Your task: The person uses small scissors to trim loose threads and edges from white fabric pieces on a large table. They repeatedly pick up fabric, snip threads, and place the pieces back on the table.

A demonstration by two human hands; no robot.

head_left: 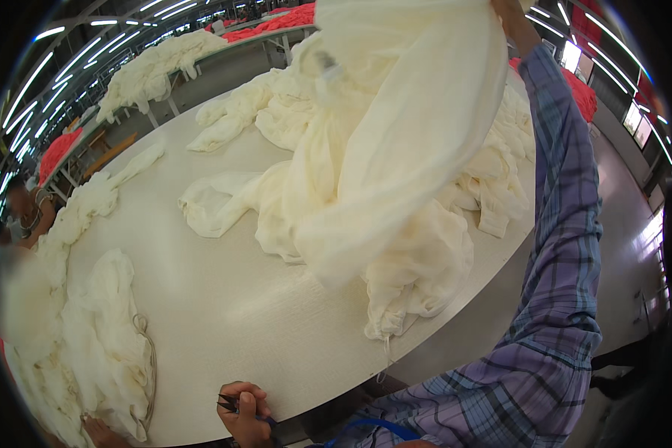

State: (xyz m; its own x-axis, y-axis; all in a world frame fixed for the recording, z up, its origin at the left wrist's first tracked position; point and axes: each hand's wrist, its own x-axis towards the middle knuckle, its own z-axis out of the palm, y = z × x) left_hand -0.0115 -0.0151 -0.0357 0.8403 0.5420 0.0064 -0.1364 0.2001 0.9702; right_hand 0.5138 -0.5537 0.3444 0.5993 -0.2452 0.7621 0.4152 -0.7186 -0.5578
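Observation:
My right arm, in a plaid sleeve, reaches far up and out. At the top edge my right hand (511, 21) is closed on a cream garment (418, 112), lifting it so that it hangs in a broad, blurred sheet over the table. The hand's fingers are partly hidden by cloth. Low at the table's near edge, my left hand (248, 420) is closed around small dark thread snips (228, 403), whose pointed blades stick out to the left. Beneath the raised garment, more crumpled cream cloth (418, 269) lies bunched, a thread dangling over the edge.
The pale table (194, 313) has a curved-looking near edge. Cream garments (104, 336) are heaped at its left, with another person's hand (103, 433) beside them. That side also has a person (33, 213). Farther tables carry cream cloth (157, 71) and red cloth (276, 24).

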